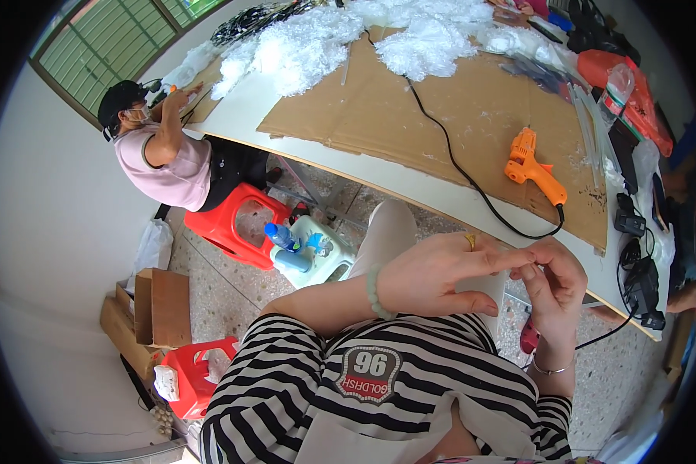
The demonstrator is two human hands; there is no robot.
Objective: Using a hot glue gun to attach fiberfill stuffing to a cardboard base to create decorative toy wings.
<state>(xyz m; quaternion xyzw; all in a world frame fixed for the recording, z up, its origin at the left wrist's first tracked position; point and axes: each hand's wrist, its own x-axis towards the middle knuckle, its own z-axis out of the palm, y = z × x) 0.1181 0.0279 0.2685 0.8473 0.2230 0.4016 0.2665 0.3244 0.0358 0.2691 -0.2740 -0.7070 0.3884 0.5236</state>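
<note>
My left hand (pixel 448 274) is held in front of my striped shirt, with a ring and a beaded bracelet on it. Its index finger reaches across to my right hand, and the thumb stands apart. My right hand (pixel 553 282) is closed in a pinch at the tip of that finger. Whatever the pinch may hold is too small or hidden to make out. Beyond both hands, an orange hot glue gun (pixel 535 168) lies on the cardboard sheet (pixel 363 116), its black cord trailing over the table edge.
White fluffy plastic heaps (pixel 301 50) cover the table's far side. A red bag (pixel 622 93), a clear bottle (pixel 619 87) and black adapters (pixel 642 286) lie at right. At left a person (pixel 158 151) works by a red stool (pixel 240 224); a pale stool (pixel 325 247) and cardboard box (pixel 162 308) stand nearer.
</note>
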